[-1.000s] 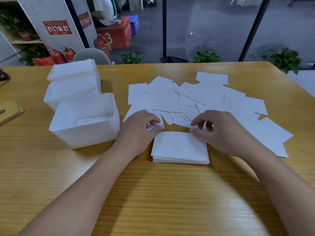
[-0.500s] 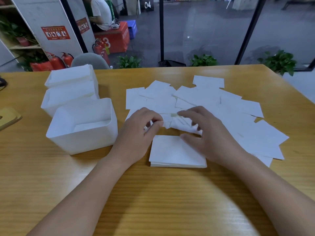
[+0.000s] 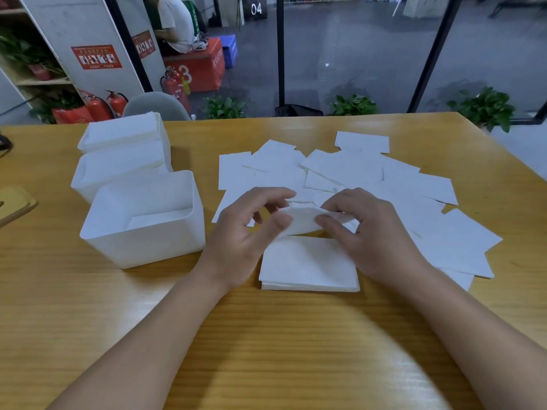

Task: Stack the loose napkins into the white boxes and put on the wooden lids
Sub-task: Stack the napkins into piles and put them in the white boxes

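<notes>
Centre of frame: left hand and right hand both pinch one bent napkin between thumb and fingers, one at each end, lifted above the table. Directly below it, a neat napkin stack lies flat on the wooden table, lower centre. Behind the hands and spreading to the right of frame, loose napkins lie scattered and overlapping. Left of centre, three white boxes in a row running away from the camera: nearest box open, a low layer of napkins visible inside; middle box and far box look filled with napkins to near the rim. No lids on any box. At far left edge, part of a wooden lid on the table. Upper frame: glass wall, potted plants, red fire extinguishers, a seated person upper left.
</notes>
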A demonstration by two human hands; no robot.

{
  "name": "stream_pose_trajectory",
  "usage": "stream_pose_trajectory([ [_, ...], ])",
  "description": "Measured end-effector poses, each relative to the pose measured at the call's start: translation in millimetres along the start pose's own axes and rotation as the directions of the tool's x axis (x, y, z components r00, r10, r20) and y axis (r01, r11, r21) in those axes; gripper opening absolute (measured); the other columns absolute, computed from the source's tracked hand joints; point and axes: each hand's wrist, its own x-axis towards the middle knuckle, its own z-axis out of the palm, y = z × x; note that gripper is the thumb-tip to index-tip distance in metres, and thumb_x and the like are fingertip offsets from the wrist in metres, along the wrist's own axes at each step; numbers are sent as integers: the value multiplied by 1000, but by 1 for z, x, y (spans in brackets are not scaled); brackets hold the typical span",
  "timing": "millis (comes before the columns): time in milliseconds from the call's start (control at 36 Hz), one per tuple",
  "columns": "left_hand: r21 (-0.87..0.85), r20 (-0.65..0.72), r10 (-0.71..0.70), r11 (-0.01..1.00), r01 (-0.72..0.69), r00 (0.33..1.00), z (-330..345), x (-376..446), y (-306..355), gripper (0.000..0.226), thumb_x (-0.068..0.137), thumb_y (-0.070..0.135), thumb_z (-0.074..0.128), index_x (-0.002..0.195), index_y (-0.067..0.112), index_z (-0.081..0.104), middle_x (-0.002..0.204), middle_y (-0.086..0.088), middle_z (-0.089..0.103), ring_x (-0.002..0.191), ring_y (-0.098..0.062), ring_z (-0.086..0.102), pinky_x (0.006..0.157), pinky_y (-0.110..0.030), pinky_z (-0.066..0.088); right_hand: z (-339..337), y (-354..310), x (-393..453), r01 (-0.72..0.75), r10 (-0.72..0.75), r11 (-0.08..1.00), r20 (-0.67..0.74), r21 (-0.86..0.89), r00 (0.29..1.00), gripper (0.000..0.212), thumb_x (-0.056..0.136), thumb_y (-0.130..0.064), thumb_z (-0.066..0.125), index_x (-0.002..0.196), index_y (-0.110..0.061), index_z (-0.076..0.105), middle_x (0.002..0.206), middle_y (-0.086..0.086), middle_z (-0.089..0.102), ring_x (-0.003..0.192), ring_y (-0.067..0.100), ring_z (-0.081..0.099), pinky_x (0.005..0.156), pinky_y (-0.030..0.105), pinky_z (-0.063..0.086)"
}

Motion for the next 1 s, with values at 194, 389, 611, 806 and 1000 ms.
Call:
stream_pose_trajectory([
  [194, 125, -156, 31, 992, -12, 987, 4, 1, -8, 14, 107, 24, 70, 112, 20, 82, 102, 14, 77, 98, -18, 71, 80, -28, 55, -8, -6, -1, -25, 26, 999, -35, 42, 999, 4, 101, -28, 76, 99, -26, 79, 91, -21, 73, 91, 6, 68, 70, 12, 41],
  [389, -112, -126, -144, 985, 130, 982, -3, 6, -2, 13, 106, 28, 73, 100, 21, 82, 73, -9, 60, 69, -31, 49, 64, -37, 41, -27, -15, 4, -138, 141, 946, 11, 292, 990, 11, 103, -21, 72, 100, -27, 81, 79, -1, 72, 67, 15, 59, 58, 21, 43],
  [611, -38, 135, -300, 951, 307, 944, -9, 7, -4, 16, 106, 30, 72, 121, 37, 71, 56, -1, 36, 55, -18, 31, 59, -15, 35, -35, -4, 6, -341, 292, 933, 306, 120, 906, 25, 98, -19, 74, 117, -35, 71, 58, -5, 42, 53, 12, 37, 52, 20, 32],
  [806, 142, 271, -319, 946, 290, 908, -10, 5, -8, 39, 105, 35, 71, 140, 46, 56, 57, 6, 48, 56, -10, 44, 74, -37, 48, -30, 2, 2, -321, 292, 947, 438, -8, 850, 24, 95, -25, 77, 114, -38, 70, 57, -7, 48, 54, 10, 42, 61, 32, 38],
  [1000, 247, 259, -330, 931, 268, 908, -10, 4, -14, 38, 101, 45, 73, 137, 46, 61, 60, 5, 57, 58, -7, 56, 80, -30, 55, -29, 3, 1, -285, 269, 958, 449, -34, 852, 22, 94, -27, 78, 111, -39, 71, 58, -9, 51, 54, 6, 45, 60, 26, 40],
])
